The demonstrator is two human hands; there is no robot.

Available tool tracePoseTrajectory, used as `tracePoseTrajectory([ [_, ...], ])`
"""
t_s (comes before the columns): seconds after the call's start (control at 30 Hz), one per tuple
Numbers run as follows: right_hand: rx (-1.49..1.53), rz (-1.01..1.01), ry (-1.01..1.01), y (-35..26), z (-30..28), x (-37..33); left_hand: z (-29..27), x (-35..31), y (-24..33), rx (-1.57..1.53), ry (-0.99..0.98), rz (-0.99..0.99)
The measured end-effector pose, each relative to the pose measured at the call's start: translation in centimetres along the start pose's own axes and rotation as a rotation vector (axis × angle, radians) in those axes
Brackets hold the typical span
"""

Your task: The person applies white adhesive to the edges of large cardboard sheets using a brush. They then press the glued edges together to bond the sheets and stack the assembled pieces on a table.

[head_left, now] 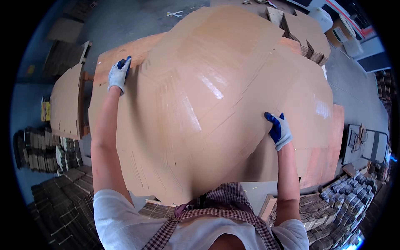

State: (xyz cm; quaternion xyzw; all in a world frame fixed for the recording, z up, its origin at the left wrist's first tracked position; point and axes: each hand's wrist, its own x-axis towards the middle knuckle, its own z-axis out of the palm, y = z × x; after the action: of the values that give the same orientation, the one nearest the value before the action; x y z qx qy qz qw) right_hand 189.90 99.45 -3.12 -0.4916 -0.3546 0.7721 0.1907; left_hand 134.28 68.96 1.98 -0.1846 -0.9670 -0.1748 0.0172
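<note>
A large brown cardboard sheet [200,83] with creases, slits and shiny strips bulges up in front of me. Beneath it, more flat cardboard [304,91] lies on an orange-brown board [321,166]. Both hands wear white gloves with blue palms and fingertips. My left hand [118,76] is just outside the sheet's left edge, its thumb and fingers apart, seemingly holding nothing. On the right, my right hand [278,131] grips the sheet's raised lower right edge, where a dark shadow shows beneath. Some of its fingers are hidden.
Cut cardboard stacks stand at far right [308,33] and left [66,102]. Bundled cardboard pieces [62,204] fill the lower left, with more piles [350,196] lower right. A flat trolley [354,143] stands at right. Scraps [175,13] lie on the far floor.
</note>
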Motion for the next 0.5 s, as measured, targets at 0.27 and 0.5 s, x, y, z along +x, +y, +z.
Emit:
tracePoseTrajectory([
  [0.27, -1.169, -0.778, 0.747, -0.1, 2.3, -3.8, -4.3, -9.9, -12.3, 0.413, -0.089, -0.177],
  [0.5, -0.591, -0.174, -0.097, 8.0, 12.2, -17.5, -5.0, -20.5, -23.5, 0.465, -0.182, -0.225],
])
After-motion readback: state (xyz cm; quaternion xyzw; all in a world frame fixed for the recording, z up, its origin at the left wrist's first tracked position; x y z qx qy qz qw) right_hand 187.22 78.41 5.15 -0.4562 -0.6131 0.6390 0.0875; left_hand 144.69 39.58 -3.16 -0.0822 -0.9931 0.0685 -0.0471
